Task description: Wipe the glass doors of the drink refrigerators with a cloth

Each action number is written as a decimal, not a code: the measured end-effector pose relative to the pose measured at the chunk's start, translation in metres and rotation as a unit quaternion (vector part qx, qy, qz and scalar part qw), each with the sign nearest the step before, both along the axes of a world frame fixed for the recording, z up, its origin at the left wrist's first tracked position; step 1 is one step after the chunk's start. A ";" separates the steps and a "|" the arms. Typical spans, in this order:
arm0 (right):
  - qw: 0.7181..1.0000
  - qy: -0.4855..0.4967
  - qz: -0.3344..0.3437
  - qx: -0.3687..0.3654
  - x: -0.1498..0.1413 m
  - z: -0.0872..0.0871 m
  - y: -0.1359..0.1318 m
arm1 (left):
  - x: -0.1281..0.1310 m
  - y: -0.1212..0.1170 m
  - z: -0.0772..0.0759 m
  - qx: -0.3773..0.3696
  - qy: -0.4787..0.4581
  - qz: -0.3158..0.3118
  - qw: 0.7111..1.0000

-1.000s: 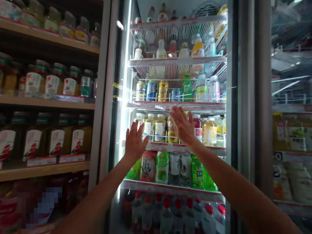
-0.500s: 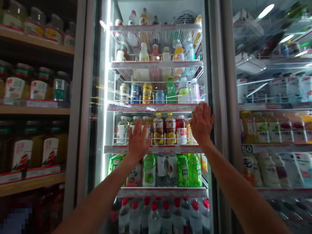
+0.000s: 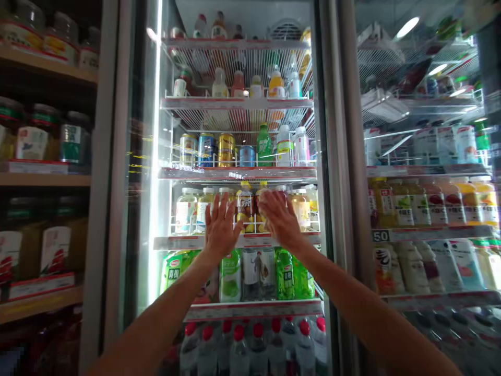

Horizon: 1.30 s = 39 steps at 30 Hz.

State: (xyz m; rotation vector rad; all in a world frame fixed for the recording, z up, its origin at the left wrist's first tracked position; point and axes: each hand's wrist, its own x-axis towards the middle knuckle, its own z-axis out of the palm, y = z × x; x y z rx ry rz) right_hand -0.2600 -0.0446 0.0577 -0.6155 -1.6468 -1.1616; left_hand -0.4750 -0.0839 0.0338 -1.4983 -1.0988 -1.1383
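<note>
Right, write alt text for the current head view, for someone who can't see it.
A person's open left hand and right hand are raised before a lit drinks fridge, level with yellow-capped tea bottles. Drink cans stand above, green bottles and red-capped bottles below; to the left, light-brown shelves hold more bottles.

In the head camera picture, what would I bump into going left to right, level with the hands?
Wooden-shelf bottles, left metal post, bright light strip, pale-capped bottle, left hand, yellow-capped brown bottle, right hand, right metal post, "50" sign.
</note>
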 end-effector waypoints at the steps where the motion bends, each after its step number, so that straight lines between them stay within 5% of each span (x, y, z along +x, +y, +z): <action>1: 0.999 -0.034 0.000 -0.002 -0.003 -0.001 -0.001 | -0.003 -0.001 0.000 0.001 0.003 0.001 1.000; 7: 0.970 0.241 -0.015 -0.040 -0.016 0.027 0.000 | -0.035 -0.007 0.001 -0.001 -0.011 0.037 0.999; 12: 0.999 -0.050 0.018 -0.009 -0.075 0.029 -0.008 | -0.061 -0.014 -0.003 -0.008 -0.019 0.054 0.998; 18: 0.987 0.152 0.044 -0.040 -0.116 0.047 -0.010 | -0.122 -0.028 0.001 -0.036 -0.103 0.116 0.987; 23: 0.991 -0.117 0.061 -0.003 -0.166 0.035 -0.016 | -0.160 -0.035 0.000 -0.050 -0.110 0.139 0.983; 28: 0.995 0.061 0.052 -0.060 -0.196 0.059 -0.022 | -0.188 -0.044 0.007 -0.055 -0.118 0.155 0.979; 33: 0.986 -0.138 0.080 -0.038 -0.237 0.056 -0.029 | -0.208 -0.056 0.010 -0.054 -0.095 0.173 0.979; 39: 0.992 -0.056 0.096 -0.055 -0.284 0.062 -0.036 | -0.225 -0.067 0.005 -0.046 -0.094 0.182 0.978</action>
